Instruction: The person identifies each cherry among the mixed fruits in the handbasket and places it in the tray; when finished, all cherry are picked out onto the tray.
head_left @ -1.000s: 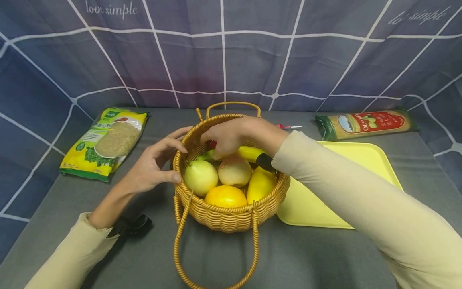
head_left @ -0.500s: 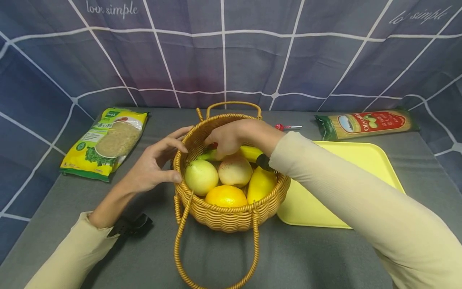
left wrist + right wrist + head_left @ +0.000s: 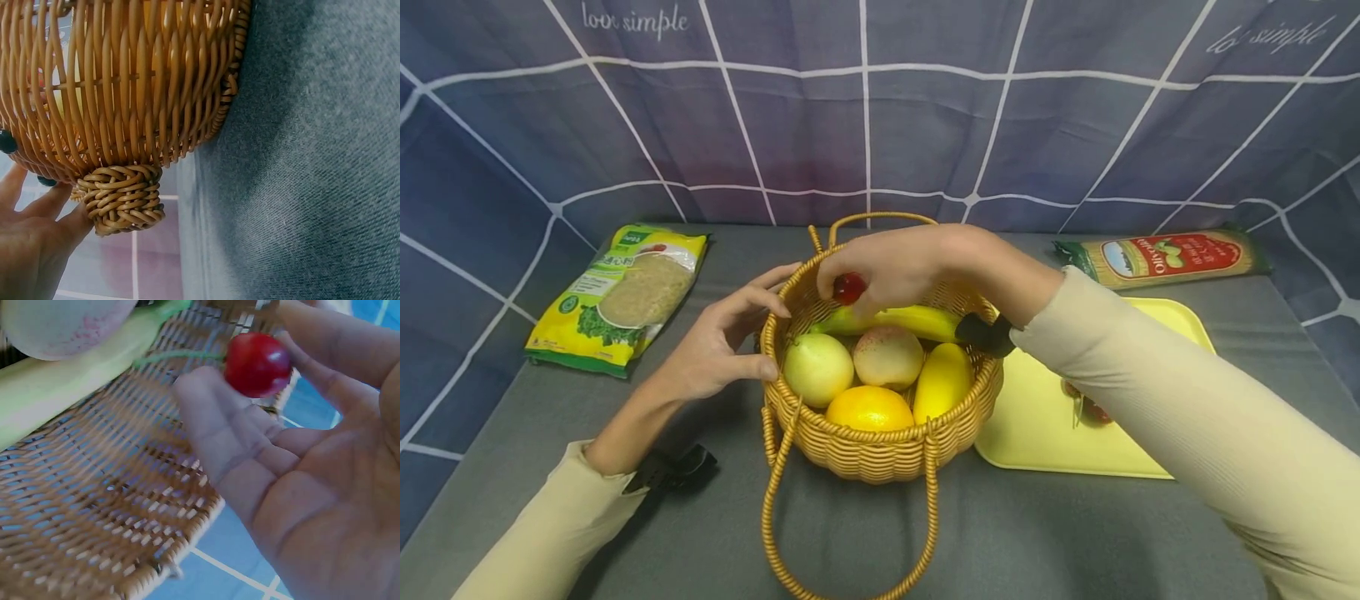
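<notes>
My right hand (image 3: 910,258) pinches a red cherry (image 3: 850,288) just inside the back of the wicker basket (image 3: 880,467). In the right wrist view the cherry (image 3: 257,364) sits at the fingertips, its green stem pointing toward the banana. My left hand (image 3: 715,346) rests spread against the basket's left rim, thumb and fingertips touching it; the left wrist view has its fingers (image 3: 47,200) beside the woven side. In the basket lie a banana (image 3: 917,321), a pear (image 3: 817,369), a peach (image 3: 887,357), an orange (image 3: 868,408) and a yellow mango (image 3: 945,382).
A yellow tray (image 3: 1030,425) lies right of the basket, partly under my right sleeve, with red cherries (image 3: 1096,413) on it. A yellow food bag (image 3: 617,296) is at the left, a pasta pack (image 3: 1172,257) back right. One basket handle (image 3: 931,517) hangs forward.
My right hand has risen from deep in the basket and shifted slightly right, bringing the cherry into plain sight. Cherries on the tray now show past the sleeve. The left hand stays put.
</notes>
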A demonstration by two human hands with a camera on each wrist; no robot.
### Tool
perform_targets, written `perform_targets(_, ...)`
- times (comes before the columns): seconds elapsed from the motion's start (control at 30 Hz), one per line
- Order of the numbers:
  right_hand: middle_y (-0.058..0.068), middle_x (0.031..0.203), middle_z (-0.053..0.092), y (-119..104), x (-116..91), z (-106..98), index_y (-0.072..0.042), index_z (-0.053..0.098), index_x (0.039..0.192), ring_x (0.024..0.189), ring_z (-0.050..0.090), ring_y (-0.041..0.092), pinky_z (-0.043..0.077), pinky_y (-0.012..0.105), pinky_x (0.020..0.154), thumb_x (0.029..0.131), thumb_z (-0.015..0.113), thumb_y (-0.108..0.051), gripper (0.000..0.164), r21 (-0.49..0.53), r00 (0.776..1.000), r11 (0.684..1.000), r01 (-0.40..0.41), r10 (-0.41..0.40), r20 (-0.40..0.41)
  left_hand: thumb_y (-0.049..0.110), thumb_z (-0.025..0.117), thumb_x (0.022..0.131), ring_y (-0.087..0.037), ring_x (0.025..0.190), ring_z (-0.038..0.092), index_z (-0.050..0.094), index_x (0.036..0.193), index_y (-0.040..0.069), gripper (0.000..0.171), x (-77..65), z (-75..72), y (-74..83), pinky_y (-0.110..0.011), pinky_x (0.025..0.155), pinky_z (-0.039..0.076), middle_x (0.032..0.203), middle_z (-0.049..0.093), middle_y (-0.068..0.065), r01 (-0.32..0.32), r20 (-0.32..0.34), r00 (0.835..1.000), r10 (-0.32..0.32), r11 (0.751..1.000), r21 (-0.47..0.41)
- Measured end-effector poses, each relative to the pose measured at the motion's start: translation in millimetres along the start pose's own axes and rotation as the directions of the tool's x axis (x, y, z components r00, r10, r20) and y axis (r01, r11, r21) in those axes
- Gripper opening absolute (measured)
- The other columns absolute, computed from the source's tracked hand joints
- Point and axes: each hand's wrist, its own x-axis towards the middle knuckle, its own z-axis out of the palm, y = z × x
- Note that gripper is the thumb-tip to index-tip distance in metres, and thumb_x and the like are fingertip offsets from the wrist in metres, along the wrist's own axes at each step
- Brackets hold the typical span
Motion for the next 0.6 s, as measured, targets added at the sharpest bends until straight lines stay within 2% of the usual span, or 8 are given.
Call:
perform_targets(0.1,0.004,0.091,0.049,-1,-12,1,-0.011,0.051,0.103,0.085,0.045,0.016,0.039,0.027,0.075,0.089,0.058,-0.012,0.016,0.043,0.995,0.996,0.079,-0.076,-0.058,0.024,0.077,0.075,-0.034,0.130,0.028,0.051,0.108,-0.002,0.050,-0.6,0.3,-0.1,-0.038,0.100,0.032,0.147,0.025,-0.012,0.006,-0.003,1.000,-0.006,1.000,0.003)
perform_targets(0.17,0.003,0.090,0.049,-1,-20,4,-0.012,0.050,0.101,0.083,0.045,0.015,0.039,0.028,0.073,0.090,0.056,-0.011,0.012,0.050,0.992,0.994,0.098,-0.093,-0.090,0.024,0.077,0.075,-0.035,0.129,0.028,0.051,0.108,-0.002,0.050,-0.9,0.4,-0.2,-0.038,0.100,0.032,0.147,0.025,-0.011,0.008,-0.007,1.000,-0.008,1.000,0.006)
perform_targets(0.33,-0.002,0.090,0.051,-2,-38,13,-0.018,0.050,0.103,0.080,0.047,0.012,0.041,0.027,0.071,0.093,0.053,-0.017,0.010,0.053,0.982,0.994,0.091,-0.080,-0.171,0.026,0.077,0.074,-0.034,0.130,0.028,0.052,0.108,-0.001,0.050,-1.6,0.8,-0.7,-0.037,0.100,0.032,0.147,0.025,-0.011,0.008,-0.014,1.000,-0.008,1.000,0.010)
perform_targets(0.5,-0.005,0.091,0.053,-4,-55,22,-0.017,0.053,0.104,0.079,0.049,0.009,0.043,0.026,0.071,0.096,0.046,-0.013,0.011,0.042,0.943,0.993,0.112,-0.093,-0.321,0.026,0.078,0.073,-0.035,0.130,0.027,0.052,0.107,-0.001,0.051,-0.7,1.0,-0.8,-0.038,0.101,0.031,0.146,0.026,-0.013,-0.006,-0.013,1.000,0.006,1.000,-0.001)
perform_targets(0.6,-0.005,0.092,0.054,-4,-61,26,-0.015,0.054,0.104,0.077,0.050,0.009,0.044,0.027,0.071,0.096,0.044,-0.011,0.013,0.040,0.942,0.996,0.081,-0.063,-0.330,0.027,0.078,0.073,-0.035,0.131,0.026,0.051,0.107,-0.002,0.051,-0.4,0.2,0.0,-0.037,0.101,0.031,0.146,0.026,-0.013,-0.010,-0.015,1.000,0.010,1.000,0.004)
